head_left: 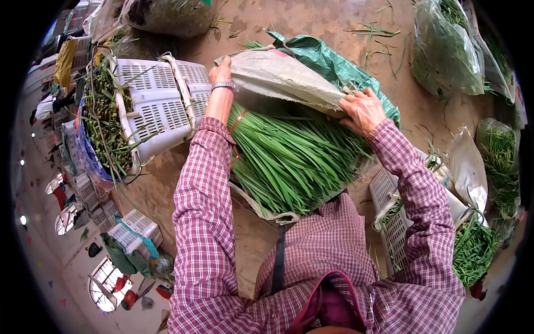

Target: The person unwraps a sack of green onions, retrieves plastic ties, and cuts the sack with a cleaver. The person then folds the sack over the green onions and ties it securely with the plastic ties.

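Note:
Long green leafy stalks (295,158), bundled with red bands at their left side, lie in an open whitish woven sack (281,72). My left hand (221,72), with a metal watch on its wrist, is closed on the upper left corner of the sack's flap. The flap's right end is gripped by my right hand (361,110). Between both hands the flap is lifted above the stalks and hides their upper part. Behind the sack lies crumpled green woven plastic (328,64).
White slotted crates (150,100) stand at the left beside brown-green stalks (103,114). A clear bag of greens (448,50) is at the upper right. Another crate (392,234) and cut greens (473,250) are at the lower right. Loose leaves lie on the brown floor (334,19).

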Tool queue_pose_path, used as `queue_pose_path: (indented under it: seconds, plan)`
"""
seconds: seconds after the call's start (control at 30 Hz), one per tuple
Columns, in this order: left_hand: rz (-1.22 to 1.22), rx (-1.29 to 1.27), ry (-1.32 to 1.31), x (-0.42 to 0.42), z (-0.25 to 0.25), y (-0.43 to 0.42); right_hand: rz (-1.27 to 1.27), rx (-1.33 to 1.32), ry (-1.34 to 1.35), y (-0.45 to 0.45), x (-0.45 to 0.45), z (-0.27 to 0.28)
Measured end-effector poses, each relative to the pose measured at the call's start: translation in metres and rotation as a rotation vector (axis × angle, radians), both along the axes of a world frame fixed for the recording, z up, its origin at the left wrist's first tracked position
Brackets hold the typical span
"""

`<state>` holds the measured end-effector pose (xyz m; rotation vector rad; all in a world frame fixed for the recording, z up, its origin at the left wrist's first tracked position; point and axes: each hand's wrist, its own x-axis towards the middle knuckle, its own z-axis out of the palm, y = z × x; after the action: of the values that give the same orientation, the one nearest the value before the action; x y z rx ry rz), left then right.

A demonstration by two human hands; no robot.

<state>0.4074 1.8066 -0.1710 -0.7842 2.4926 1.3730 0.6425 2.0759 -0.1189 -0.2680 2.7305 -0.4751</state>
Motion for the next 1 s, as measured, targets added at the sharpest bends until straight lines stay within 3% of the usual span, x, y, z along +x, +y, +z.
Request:
queue_pose_path:
  seconds: [0.03, 0.1, 0.13, 0.17, 0.3, 0.4, 0.47, 0.53, 0.57, 0.6, 0.67, 0.7, 0.8, 0.9, 1.0]
  plan:
    - [-0.028, 0.016, 0.071, -0.001, 0.005, 0.006, -0.006, 0.002, 0.006, 0.007, -0.003, 0.008]
    - [-0.052, 0.029, 0.142, 0.003, 0.015, 0.015, 0.278, -0.219, 0.285, 0.014, -0.005, 0.021]
    - [-0.131, 0.215, 0.273, 0.003, 0.019, 0.022, 0.313, -0.332, 0.369, 0.014, -0.001, 0.024]
    - [-0.213, 0.402, 0.401, 0.003, 0.026, 0.028, 0.308, -0.302, 0.331, 0.014, 0.008, 0.027]
    - [-0.105, 0.536, 0.379, 0.003, 0.048, 0.031, 0.136, -0.270, 0.254, -0.002, 0.052, 0.049]
    - [-0.064, 0.324, 0.345, -0.011, 0.040, 0.014, -0.031, -0.302, 0.235, -0.033, 0.054, 0.049]
    - [-0.048, -0.031, 0.282, -0.022, 0.018, -0.009, -0.172, -0.409, 0.218, -0.059, 0.051, 0.036]
    - [0.062, 0.011, 0.189, -0.018, 0.019, -0.010, -0.236, -0.475, 0.188, -0.061, 0.053, 0.044]
    - [-0.016, 0.120, 0.180, -0.010, 0.044, -0.001, -0.310, -0.527, 0.196, -0.059, 0.057, 0.045]
    - [-0.108, -0.091, 0.148, -0.013, 0.046, -0.011, -0.333, -0.569, 0.134, -0.059, 0.059, 0.048]
    - [-0.101, -0.057, 0.067, 0.007, 0.047, -0.017, -0.293, -0.542, 0.121, -0.079, 0.069, 0.034]
    - [-0.144, -0.271, 0.033, -0.008, -0.003, -0.054, -0.242, -0.503, 0.054, -0.091, 0.076, 0.007]
    - [-0.341, -0.554, 0.124, -0.001, -0.001, -0.053, -0.243, -0.392, -0.030, -0.113, 0.080, -0.045]
    - [-0.501, -0.621, 0.050, -0.012, 0.018, -0.054, -0.280, -0.452, -0.061, -0.111, 0.081, -0.048]
    - [-0.409, -0.131, 0.404, -0.012, 0.028, -0.082, -0.277, -0.471, -0.079, -0.107, 0.079, -0.048]
